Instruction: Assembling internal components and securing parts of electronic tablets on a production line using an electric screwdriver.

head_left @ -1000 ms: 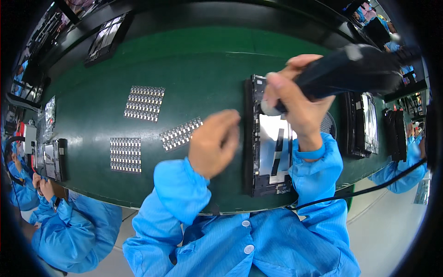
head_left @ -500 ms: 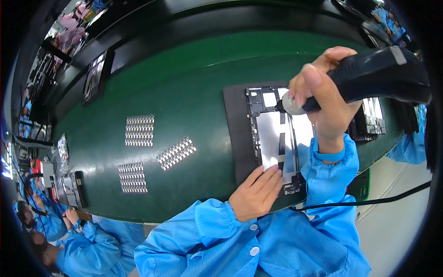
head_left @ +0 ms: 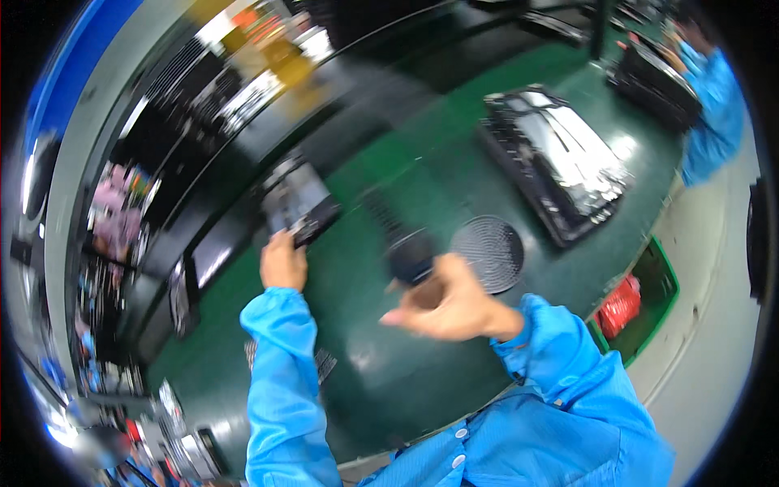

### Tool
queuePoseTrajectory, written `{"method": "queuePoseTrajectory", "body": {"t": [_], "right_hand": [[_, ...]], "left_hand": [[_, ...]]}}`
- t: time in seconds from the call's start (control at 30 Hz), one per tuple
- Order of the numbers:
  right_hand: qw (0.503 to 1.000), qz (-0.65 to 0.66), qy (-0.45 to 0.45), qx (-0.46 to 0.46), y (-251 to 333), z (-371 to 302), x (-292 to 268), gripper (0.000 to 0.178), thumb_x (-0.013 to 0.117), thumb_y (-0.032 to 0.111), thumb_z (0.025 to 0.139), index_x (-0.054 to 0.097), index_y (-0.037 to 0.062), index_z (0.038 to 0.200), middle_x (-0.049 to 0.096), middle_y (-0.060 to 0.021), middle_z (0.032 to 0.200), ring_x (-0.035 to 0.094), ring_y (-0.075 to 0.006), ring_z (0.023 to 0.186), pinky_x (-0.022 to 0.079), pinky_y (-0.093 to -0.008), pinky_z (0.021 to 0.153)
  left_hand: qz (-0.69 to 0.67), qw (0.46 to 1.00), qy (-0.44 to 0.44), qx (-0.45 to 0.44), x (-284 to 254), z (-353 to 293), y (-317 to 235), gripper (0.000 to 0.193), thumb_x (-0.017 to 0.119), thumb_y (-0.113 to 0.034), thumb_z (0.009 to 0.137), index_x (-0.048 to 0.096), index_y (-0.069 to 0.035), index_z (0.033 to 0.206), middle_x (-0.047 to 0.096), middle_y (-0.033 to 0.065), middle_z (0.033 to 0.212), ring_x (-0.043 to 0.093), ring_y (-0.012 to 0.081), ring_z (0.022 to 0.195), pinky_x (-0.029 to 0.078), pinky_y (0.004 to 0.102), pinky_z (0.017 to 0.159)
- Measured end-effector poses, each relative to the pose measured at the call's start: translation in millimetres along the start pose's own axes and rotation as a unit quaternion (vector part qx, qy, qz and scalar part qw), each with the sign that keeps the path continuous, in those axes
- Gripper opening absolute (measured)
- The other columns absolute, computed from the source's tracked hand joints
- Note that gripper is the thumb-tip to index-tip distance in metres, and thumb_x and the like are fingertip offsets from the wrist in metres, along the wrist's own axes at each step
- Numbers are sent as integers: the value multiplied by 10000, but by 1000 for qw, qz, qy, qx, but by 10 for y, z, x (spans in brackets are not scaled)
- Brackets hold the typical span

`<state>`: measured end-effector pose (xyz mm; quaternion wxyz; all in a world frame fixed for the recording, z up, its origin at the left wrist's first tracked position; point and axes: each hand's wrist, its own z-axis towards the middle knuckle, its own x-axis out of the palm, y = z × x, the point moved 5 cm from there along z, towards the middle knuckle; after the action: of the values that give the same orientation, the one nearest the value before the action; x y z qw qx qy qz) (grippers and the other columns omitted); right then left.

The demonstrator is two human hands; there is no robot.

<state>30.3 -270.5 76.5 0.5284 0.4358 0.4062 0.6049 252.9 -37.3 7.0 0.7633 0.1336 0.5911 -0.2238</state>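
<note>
Head view: left grip point(head_left: 284, 265) touches the framed panel point(head_left: 302, 193) just beyond it, closure unclear; right grip point(head_left: 457, 305), loosely parted, is beside a blurred black tool point(head_left: 411, 255). Seemingly panel handling; the next move calls for a firm hold.

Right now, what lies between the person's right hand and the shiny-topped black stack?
In the head view, a round dark disc lies on the green table between the right hand and the shiny-topped black stack.

No lettering, number, label or sign can be read anywhere in the view, much of which is blurred.
</note>
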Motion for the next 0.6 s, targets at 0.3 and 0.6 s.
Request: {"method": "queuePoseTrajectory", "body": {"t": [0.3, 0.6], "right_hand": [[932, 203, 301, 16, -72, -377, 732, 411, 774, 147, 698, 539, -17, 992, 597, -60, 729, 504, -109, 659, 439, -295, 593], [879, 287, 379, -42, 122, -581, 517, 314, 803, 138, 695, 572, -11, 848, 553, -49, 606, 533, -120, 471, 410, -263, 399]], "left_hand": [[-88, 935, -90, 333, -628, 148, -2631, 589, 777, -240, 729, 557, 13, 1213, 540, 193, 1285, 468, 333, 1253, 324, 489, 1058], [-72, 894, 64, 437, -554, 183, -4510, 1056, 792, -591, 540, 440, 68, 1286, 453, 226, 1354, 377, 382, 1306, 288, 551, 1055]]}}
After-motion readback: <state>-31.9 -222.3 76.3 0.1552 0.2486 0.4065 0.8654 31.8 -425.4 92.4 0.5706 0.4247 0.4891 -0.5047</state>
